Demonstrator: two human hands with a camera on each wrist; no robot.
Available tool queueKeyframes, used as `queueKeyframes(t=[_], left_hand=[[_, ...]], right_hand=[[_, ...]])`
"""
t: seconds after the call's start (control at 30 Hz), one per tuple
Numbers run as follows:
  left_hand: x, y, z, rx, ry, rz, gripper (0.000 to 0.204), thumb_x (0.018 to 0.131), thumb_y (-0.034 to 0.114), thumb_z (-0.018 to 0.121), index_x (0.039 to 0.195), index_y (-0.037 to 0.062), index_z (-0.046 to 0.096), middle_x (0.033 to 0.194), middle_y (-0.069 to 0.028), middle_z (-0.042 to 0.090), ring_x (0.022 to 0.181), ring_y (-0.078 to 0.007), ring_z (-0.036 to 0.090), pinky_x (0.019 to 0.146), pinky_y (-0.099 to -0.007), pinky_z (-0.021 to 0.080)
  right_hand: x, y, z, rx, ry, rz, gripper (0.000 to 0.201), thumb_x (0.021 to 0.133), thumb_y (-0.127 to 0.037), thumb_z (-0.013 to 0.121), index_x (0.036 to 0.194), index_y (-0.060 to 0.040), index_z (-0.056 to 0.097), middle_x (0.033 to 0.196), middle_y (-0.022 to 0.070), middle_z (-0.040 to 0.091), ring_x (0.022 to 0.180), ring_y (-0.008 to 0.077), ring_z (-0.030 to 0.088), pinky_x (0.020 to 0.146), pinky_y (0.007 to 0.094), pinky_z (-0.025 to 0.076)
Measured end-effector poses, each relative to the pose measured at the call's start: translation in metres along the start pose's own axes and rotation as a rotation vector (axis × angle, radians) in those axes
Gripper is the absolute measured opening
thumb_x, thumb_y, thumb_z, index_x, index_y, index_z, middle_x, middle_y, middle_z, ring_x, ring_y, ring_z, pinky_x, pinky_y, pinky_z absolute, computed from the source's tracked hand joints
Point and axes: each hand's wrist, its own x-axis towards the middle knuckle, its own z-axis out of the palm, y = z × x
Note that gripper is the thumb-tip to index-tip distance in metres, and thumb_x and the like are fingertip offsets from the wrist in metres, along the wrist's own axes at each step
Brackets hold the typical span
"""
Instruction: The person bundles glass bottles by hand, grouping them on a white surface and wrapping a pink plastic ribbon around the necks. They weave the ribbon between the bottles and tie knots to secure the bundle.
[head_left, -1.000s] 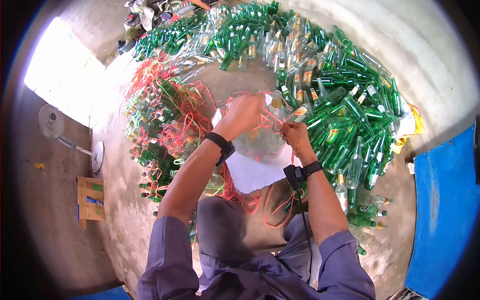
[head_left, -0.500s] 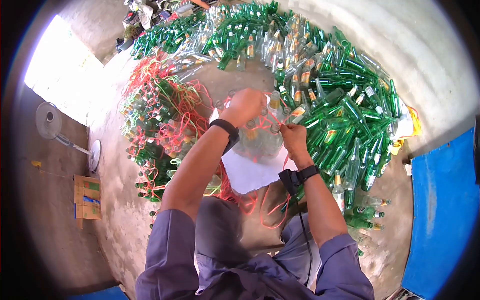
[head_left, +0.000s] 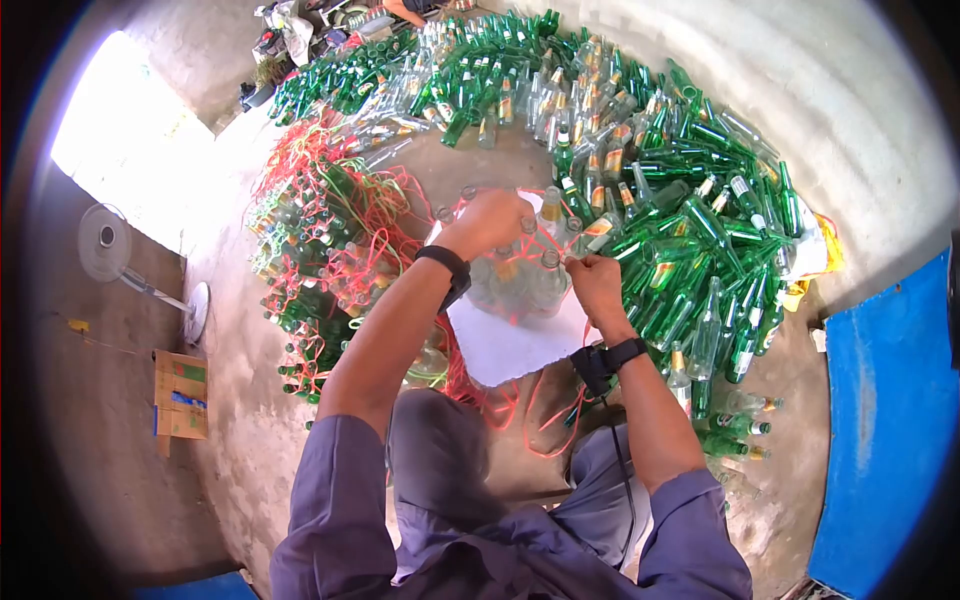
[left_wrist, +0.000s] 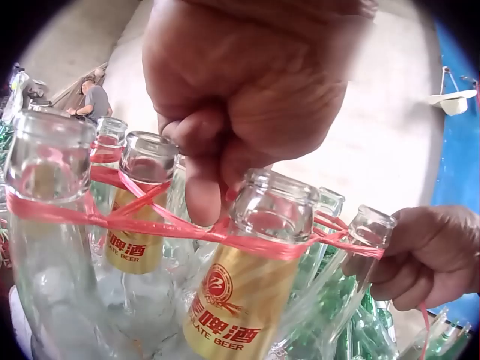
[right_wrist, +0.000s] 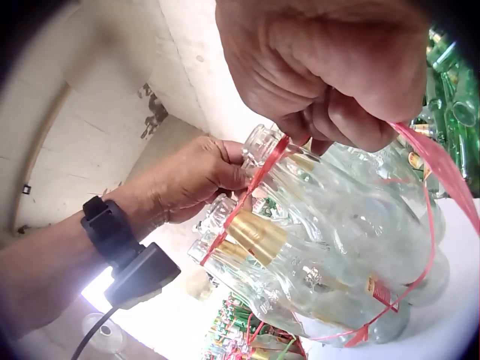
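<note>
A bundle of clear glass beer bottles point(head_left: 515, 290) stands upright on a white sheet point(head_left: 510, 352), in front of the person's knees. Red plastic twine point(left_wrist: 112, 219) loops around the necks, crossing between them; some necks carry gold foil. My left hand point(head_left: 487, 222) is over the far-left necks, its fingers reaching down among them and pinching the twine in the left wrist view. At the bundle's near right side, my right hand point(head_left: 598, 288) grips a twine end point(right_wrist: 442, 169) in curled fingers, close beside a bottle mouth. Another loop of twine circles the bottles' lower bodies.
Loose green and clear bottles point(head_left: 690, 240) lie heaped along the back and right. On the left stand twine-tied bottle bundles point(head_left: 325, 240) under tangled red and green twine. A fan point(head_left: 195, 312) and cardboard box point(head_left: 182, 395) are farther left; a blue panel point(head_left: 880, 420) is right.
My right hand has shifted slightly toward the body, beside the same bottle neck. The left hand stays over the necks with little movement, and the bundle keeps its place.
</note>
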Motion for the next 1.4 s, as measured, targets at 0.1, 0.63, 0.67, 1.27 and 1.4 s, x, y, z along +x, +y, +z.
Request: queueKeyframes(t=[0.1, 0.63, 0.67, 1.27, 1.4], left_hand=[[-0.013, 0.025, -0.015, -0.119, 0.044, -0.124, 0.027, 0.075, 0.015, 0.062, 0.1, 0.0155, 0.073, 0.092, -0.0191, 0.07, 0.089, -0.0392, 0.066, 0.078, -0.0474, 0.052], [-0.053, 0.083, 0.004, 0.001, 0.125, -0.221, 0.071, 0.068, 0.046, 0.082, 0.128, 0.0139, 0.062, 0.146, -0.0129, 0.045, 0.122, -0.0387, 0.056, 0.095, -0.0491, 0.049], [-0.052, 0.085, 0.003, 0.002, 0.122, -0.22, 0.071, 0.068, 0.046, 0.082, 0.128, 0.0139, 0.062, 0.146, -0.0129, 0.045, 0.122, -0.0387, 0.056, 0.095, -0.0491, 0.049], [-0.051, 0.086, 0.015, -0.057, 0.21, -0.294, 0.065, 0.068, 0.039, 0.08, 0.128, 0.0177, 0.064, 0.137, -0.0143, 0.051, 0.12, -0.0382, 0.056, 0.094, -0.0488, 0.049], [-0.051, 0.09, 0.013, -0.065, 0.205, -0.335, 0.065, 0.068, 0.038, 0.079, 0.128, 0.0193, 0.064, 0.128, -0.0151, 0.057, 0.114, -0.0373, 0.058, 0.092, -0.0481, 0.05]], right_hand=[[-0.001, -0.001, -0.003, 0.049, -0.047, 0.028, 0.033, 0.085, -0.023, 0.069, 0.071, 0.0062, 0.069, 0.051, 0.0116, 0.056, 0.047, 0.0164, 0.051, 0.049, 0.0363, 0.042], [-0.012, 0.001, -0.005, 0.081, -0.123, -0.143, 0.035, 0.092, -0.022, 0.064, 0.071, 0.0057, 0.069, 0.049, 0.0015, 0.045, 0.048, 0.0093, 0.035, 0.047, 0.0329, 0.03], [-0.012, 0.001, -0.004, 0.083, -0.122, -0.141, 0.035, 0.092, -0.022, 0.064, 0.071, 0.0057, 0.069, 0.049, 0.0015, 0.045, 0.048, 0.0093, 0.035, 0.047, 0.0329, 0.03], [-0.006, -0.008, -0.027, -0.165, -0.116, -0.337, 0.029, 0.084, -0.02, 0.064, 0.07, 0.0048, 0.063, 0.066, 0.0273, 0.055, 0.058, 0.0421, 0.055, 0.058, 0.0454, 0.045], [-0.006, -0.004, -0.029, -0.12, -0.117, -0.323, 0.029, 0.084, -0.02, 0.064, 0.069, 0.0049, 0.062, 0.065, 0.0269, 0.055, 0.056, 0.0406, 0.054, 0.057, 0.0446, 0.045]])
